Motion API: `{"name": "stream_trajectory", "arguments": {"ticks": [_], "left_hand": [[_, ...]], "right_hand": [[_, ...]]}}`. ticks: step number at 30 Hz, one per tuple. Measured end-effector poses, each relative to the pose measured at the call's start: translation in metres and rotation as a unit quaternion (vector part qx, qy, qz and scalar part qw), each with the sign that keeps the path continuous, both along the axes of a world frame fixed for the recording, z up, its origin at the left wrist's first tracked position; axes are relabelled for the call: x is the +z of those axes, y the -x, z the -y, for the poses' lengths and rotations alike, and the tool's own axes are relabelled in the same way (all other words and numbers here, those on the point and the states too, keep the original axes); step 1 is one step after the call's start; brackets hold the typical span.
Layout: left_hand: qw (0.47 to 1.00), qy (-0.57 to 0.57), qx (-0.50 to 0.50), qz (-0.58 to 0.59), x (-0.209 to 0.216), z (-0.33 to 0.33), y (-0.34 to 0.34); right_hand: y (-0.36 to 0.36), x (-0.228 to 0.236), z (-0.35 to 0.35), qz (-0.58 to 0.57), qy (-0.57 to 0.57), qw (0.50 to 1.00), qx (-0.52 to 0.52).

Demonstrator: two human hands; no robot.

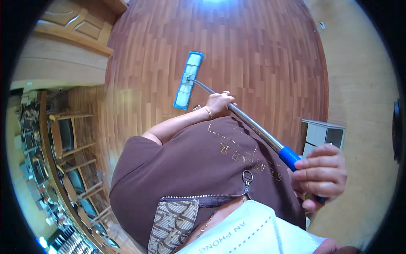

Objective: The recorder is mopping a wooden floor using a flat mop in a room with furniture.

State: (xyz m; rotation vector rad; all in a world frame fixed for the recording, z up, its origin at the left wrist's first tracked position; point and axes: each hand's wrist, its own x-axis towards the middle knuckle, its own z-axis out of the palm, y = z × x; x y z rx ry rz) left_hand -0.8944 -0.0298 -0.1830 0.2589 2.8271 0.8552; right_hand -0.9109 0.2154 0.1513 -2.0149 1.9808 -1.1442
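A flat mop with a long metal pole (pixel 259 128) slants across in front of my body. Its narrow head (pixel 182 99), white on top with a blue fringe, lies on the wood floor ahead, slightly left of centre. My left hand (pixel 219 105) is closed around the lower part of the pole, a bracelet at its wrist. Near the pole's upper end, at the right, my right hand (pixel 323 171) wraps around the blue grip (pixel 289 158). The grip's end shows dark below my fingers.
Brown plank flooring (pixel 253 55) runs ahead between two walls. At the right wall stands a small white cabinet (pixel 317 133). A carved wooden door (pixel 76 25) is at the far left. Several chairs (pixel 65 135) line a long, cluttered wooden counter (pixel 53 156) on the left.
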Motion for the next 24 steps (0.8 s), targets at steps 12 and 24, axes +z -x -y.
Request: {"name": "stream_trajectory", "arguments": {"ticks": [12,24], "left_hand": [[0.929,-0.076,-0.362,-0.024,0.119,-0.191,0.055],[0.934,-0.017,-0.357,0.020,0.127,-0.292,0.121]], "right_hand": [[-0.057,0.133,-0.091,-0.096,0.169,0.980,-0.040],[-0.010,0.096,-0.195,-0.020,0.229,0.971,-0.061]]}}
